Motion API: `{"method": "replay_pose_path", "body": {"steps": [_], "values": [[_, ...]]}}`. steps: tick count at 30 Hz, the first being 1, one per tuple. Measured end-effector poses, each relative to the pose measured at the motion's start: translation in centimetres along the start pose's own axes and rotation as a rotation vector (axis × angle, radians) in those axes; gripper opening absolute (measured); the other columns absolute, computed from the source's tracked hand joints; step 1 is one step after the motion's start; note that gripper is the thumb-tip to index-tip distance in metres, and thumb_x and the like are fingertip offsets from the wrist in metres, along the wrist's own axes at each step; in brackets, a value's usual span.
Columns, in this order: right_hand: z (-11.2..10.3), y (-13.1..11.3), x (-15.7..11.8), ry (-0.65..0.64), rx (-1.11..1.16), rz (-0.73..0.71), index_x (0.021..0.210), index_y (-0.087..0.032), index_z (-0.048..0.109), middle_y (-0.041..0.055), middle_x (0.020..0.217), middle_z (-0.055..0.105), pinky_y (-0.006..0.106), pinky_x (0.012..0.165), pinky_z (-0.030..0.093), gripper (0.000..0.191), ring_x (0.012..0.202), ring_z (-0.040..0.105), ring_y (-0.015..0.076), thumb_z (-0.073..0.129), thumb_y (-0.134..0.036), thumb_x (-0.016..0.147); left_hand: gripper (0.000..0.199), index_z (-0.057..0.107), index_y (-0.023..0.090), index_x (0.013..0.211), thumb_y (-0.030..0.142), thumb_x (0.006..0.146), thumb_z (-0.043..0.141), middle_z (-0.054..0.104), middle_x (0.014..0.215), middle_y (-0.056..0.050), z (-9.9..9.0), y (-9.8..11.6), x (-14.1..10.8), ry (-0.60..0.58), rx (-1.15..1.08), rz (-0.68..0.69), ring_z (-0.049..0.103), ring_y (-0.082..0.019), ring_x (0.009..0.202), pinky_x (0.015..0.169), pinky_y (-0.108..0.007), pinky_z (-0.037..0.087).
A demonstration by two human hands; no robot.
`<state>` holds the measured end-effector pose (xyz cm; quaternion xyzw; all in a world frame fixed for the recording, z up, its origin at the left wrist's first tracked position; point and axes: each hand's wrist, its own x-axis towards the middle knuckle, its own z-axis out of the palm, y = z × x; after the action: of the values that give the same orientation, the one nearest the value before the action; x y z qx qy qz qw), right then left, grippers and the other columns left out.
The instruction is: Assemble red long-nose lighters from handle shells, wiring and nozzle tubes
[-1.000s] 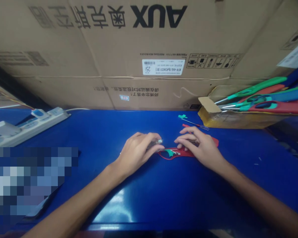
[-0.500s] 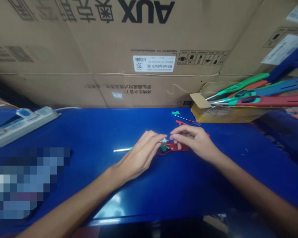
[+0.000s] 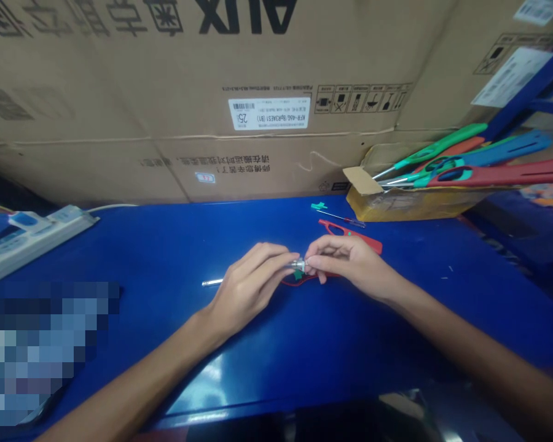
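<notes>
My left hand (image 3: 253, 276) is closed around a small clear-and-white lighter part (image 3: 298, 264), its whitish end poking out past the fingertips. At that end the thumb and fingers of my right hand (image 3: 338, 256) are pinched together; what lies between them is too small to name. Under both hands rests a red lighter shell half (image 3: 295, 283), mostly hidden, with a green piece (image 3: 297, 276) in it. A shiny metal tube (image 3: 212, 283) sticks out from behind my left hand. Beyond my right hand lies another red shell piece (image 3: 371, 242) with an oval opening.
A screwdriver (image 3: 341, 217) and a green trigger-like piece (image 3: 318, 206) lie farther back on the blue table (image 3: 166, 245). A carton (image 3: 396, 205) holds several coloured lighters (image 3: 502, 173). At left sits a power strip (image 3: 41, 236); a large cardboard box (image 3: 166, 110) stands behind.
My right fingertips have come up to the end of the part in my left hand. The view has shifted slightly, and more of the back red shell piece shows.
</notes>
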<state>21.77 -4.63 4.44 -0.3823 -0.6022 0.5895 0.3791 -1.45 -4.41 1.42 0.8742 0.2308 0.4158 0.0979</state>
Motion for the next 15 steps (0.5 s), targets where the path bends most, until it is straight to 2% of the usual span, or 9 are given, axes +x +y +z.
{"method": "replay_pose_path", "body": {"steps": [8, 15], "values": [[0.62, 0.01, -0.27, 0.001, -0.028, 0.001, 0.088, -0.019, 0.066, -0.0015, 0.075, 0.064, 0.025, 0.054, 0.048, 0.018, 0.059, 0.057, 0.0092, 0.068, -0.037, 0.091, 0.031, 0.06, 0.02, 0.127, 0.012, 0.097, 0.062, 0.066, 0.112, -0.008, -0.21, -0.26, -0.04, -0.027, 0.014, -0.048, 0.063, -0.017, 0.1, 0.082, -0.031, 0.056], [0.67, 0.6, -0.44, -0.025, -0.05, 0.007, 0.091, -0.019, 0.065, -0.0016, 0.081, 0.064, 0.024, 0.056, 0.047, 0.017, 0.059, 0.057, 0.0073, 0.065, -0.035, 0.095, 0.021, 0.061, 0.021, 0.122, 0.019, 0.101, 0.058, 0.071, 0.105, -0.003, -0.72, -0.17, 0.07, -0.143, -0.033, -0.078, 0.065, -0.015, 0.091, 0.078, -0.028, 0.053]]}}
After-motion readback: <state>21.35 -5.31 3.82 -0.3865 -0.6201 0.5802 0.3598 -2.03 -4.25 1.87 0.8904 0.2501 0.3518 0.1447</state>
